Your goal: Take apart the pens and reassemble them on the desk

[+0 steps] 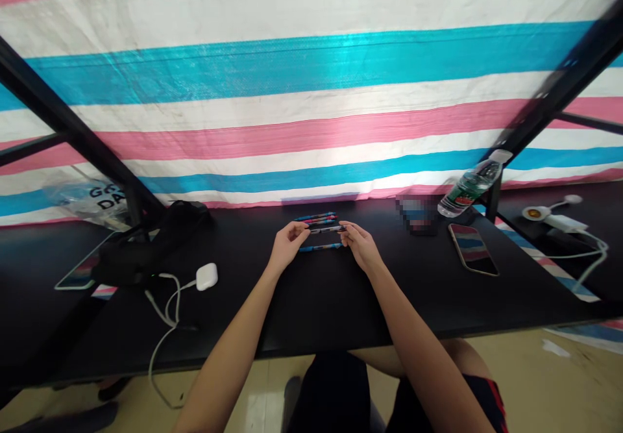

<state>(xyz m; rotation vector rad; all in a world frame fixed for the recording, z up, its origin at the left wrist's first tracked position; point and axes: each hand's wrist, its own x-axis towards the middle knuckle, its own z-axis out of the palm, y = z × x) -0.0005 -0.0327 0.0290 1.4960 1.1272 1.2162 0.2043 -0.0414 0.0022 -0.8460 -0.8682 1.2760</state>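
Note:
My left hand point(287, 241) and my right hand point(359, 243) both pinch the ends of one pen point(327, 229), held level just above the black table point(311, 296). Fingers of both hands are closed on it. Two more pens point(316, 217) lie side by side on the table just behind the held one. Another pen point(320, 247) with a blue barrel lies on the table below it, between my hands.
A phone point(473, 248) and a tilted water bottle point(471, 189) sit at the right. A white earbud case point(207, 276) with a cable, a black bag point(146, 245) and a tablet point(80, 271) are at the left. A striped tarp point(311, 95) hangs behind.

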